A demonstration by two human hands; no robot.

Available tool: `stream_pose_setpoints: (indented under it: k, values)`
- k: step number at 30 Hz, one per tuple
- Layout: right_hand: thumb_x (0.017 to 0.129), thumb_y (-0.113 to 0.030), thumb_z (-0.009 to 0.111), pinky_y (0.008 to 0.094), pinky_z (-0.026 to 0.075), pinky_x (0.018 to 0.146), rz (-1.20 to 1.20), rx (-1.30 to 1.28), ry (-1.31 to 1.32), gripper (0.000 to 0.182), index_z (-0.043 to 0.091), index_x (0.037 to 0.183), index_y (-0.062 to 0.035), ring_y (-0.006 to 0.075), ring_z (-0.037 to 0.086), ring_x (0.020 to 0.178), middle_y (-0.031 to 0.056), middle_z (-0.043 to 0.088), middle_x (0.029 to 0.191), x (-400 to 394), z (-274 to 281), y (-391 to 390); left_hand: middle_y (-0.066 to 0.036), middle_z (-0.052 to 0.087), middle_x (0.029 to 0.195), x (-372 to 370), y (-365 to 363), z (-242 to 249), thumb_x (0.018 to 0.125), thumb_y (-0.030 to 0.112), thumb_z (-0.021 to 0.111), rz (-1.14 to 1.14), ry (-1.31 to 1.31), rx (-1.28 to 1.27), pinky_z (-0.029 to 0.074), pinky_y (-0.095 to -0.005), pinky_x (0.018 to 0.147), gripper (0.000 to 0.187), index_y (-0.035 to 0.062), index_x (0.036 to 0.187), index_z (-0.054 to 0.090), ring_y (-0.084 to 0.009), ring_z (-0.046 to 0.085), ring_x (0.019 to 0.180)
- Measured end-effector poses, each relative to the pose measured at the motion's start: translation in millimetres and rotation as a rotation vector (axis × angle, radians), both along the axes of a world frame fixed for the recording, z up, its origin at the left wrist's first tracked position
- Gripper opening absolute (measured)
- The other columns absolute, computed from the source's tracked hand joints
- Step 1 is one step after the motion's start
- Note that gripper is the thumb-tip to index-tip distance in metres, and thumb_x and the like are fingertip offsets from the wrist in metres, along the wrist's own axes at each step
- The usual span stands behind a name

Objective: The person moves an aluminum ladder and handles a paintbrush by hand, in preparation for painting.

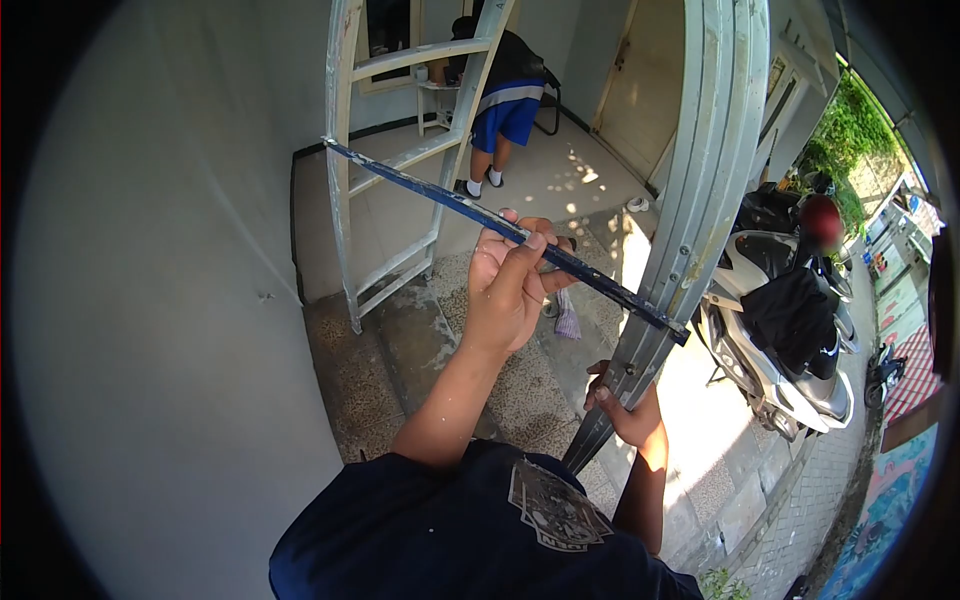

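A tiled porch (560, 175) runs along a pale wall (170, 300), with rough pebbled paving (520, 390) below and bright sun on the ground to the right. We're looking down from up high, past a dark blue shirt (450, 530). The left hand (510, 285) is closed round a long blue bar (470, 210), fingers wrapped over the top, roughly at its middle. That bar slants from upper left down to lower right, its far end touching the left rail of the ladder (400, 160) that stands against the wall, its near end meeting the grey metal rail (710, 170). The right hand (625, 405) grips that rail low down, fingers curled round its edge, well below the bar. The rail rises steeply up out of view. Beyond the ladder another person in blue shorts (505, 115) stands on the porch, back turned, beside a small white stool (437, 105). Off to the right a scooter (770, 340) is parked on the paving, a dark jacket draped over its seat. A cloth (567, 318) lies on the ground below the bar.
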State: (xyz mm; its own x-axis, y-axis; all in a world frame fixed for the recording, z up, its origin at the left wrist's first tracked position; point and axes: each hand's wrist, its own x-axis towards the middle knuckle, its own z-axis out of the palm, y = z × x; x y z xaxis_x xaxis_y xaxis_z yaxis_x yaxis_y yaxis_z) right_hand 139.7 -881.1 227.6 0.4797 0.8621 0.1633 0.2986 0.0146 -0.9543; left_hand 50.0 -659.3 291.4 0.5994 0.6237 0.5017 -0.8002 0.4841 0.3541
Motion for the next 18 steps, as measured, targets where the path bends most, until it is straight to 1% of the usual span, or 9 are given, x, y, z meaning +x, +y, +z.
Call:
stream_pose_setpoints:
  k: [1,5,9,11,12,13,15,16,18]
  values:
    - [0.092,-0.013,0.062,0.0298,0.051,0.068,-0.001,0.011,-0.028,0.026,0.06,0.111,0.0036,0.0146,0.065,0.073,0.0068,0.065,0.076,1.1,-0.9,0.7,-0.011,0.051,0.104,-1.3,-2.2,1.4,0.096,0.005,0.049,0.003,0.021,-0.009,0.063,-0.0395,0.079,0.023,0.0075,0.117,0.039,-0.0219,0.061,0.099]
    - [0.091,-0.014,0.063,0.0294,0.051,0.066,-0.019,-0.014,0.05,0.027,0.06,0.111,0.0032,0.0145,0.065,0.072,0.0068,0.065,0.076,-0.5,-0.4,-1.0,-0.01,0.051,0.104,-3.3,-7.4,-0.6,0.096,0.005,0.05,-0.008,0.052,-0.001,0.063,-0.04,0.08,0.025,0.0096,0.118,0.038,-0.0233,0.06,0.102]
    - [0.091,-0.014,0.064,0.0285,0.051,0.066,-0.04,-0.049,0.022,0.026,0.06,0.111,0.0023,0.0141,0.065,0.073,0.0068,0.066,0.077,4.2,-8.4,-1.9,-0.01,0.051,0.104,-4.2,-12.9,-2.8,0.095,0.004,0.049,-0.008,0.044,-0.021,0.063,-0.0401,0.08,0.025,0.0103,0.117,0.04,-0.0237,0.059,0.103]
    - [0.091,-0.014,0.064,0.0282,0.051,0.067,0.029,0.0,-0.034,0.025,0.06,0.11,0.0012,0.0136,0.065,0.074,0.0066,0.066,0.077,11.2,-20.8,-10.9,-0.01,0.051,0.103,-5.3,-18.5,-8.8,0.095,0.004,0.049,0.001,0.068,-0.01,0.063,-0.0398,0.08,0.023,0.0102,0.116,0.042,-0.024,0.058,0.103]
    - [0.091,-0.013,0.064,0.0287,0.05,0.067,0.014,-0.006,0.042,0.024,0.061,0.11,0.0007,0.0128,0.064,0.074,0.0059,0.066,0.077,6.7,-15.2,-10.9,-0.01,0.051,0.102,-6.9,-21.1,-5.7,0.096,0.004,0.049,0.001,0.081,-0.006,0.063,-0.0397,0.08,0.021,0.0093,0.115,0.044,-0.0239,0.057,0.101]
    - [0.091,-0.012,0.064,0.0288,0.05,0.067,0.024,-0.003,-0.058,0.023,0.062,0.11,0.0005,0.0121,0.063,0.073,0.0055,0.066,0.077,12.2,-26.4,-14.7,-0.01,0.051,0.102,-6.1,-21.3,-8.7,0.096,0.004,0.049,-0.032,0.081,-0.011,0.063,-0.0397,0.08,0.021,0.0093,0.115,0.044,-0.0239,0.057,0.101]
    - [0.093,-0.016,0.061,0.0326,0.051,0.072,0.028,-0.068,-0.084,0.027,0.058,0.112,0.0026,0.0156,0.063,0.076,0.0066,0.065,0.077,7.4,-16.7,-22.0,-0.01,0.052,0.102,-1.6,-22.7,-13.8,0.095,0.004,0.049,-0.031,0.036,0.04,0.063,-0.04,0.08,0.021,0.0088,0.115,0.043,-0.0237,0.057,0.1]
    - [0.093,-0.016,0.061,0.0326,0.051,0.072,0.006,-0.066,-0.082,0.027,0.058,0.112,0.0026,0.0156,0.063,0.076,0.0066,0.065,0.077,10.4,-13.8,-24.6,-0.01,0.052,0.102,1.4,-25.7,-11.7,0.095,0.004,0.049,-0.052,0.037,0.043,0.063,-0.04,0.08,0.021,0.0088,0.115,0.043,-0.0237,0.057,0.1]
    - [0.092,-0.015,0.062,0.0315,0.051,0.071,0.062,-0.069,-0.009,0.027,0.059,0.114,0.0022,0.0152,0.064,0.076,0.0065,0.065,0.078,13.9,-14.3,-31.3,-0.01,0.052,0.101,3.8,-32.9,-10.4,0.095,0.004,0.05,0.005,0.046,0.048,0.063,-0.0392,0.08,0.019,0.0075,0.113,0.044,-0.0236,0.057,0.099]
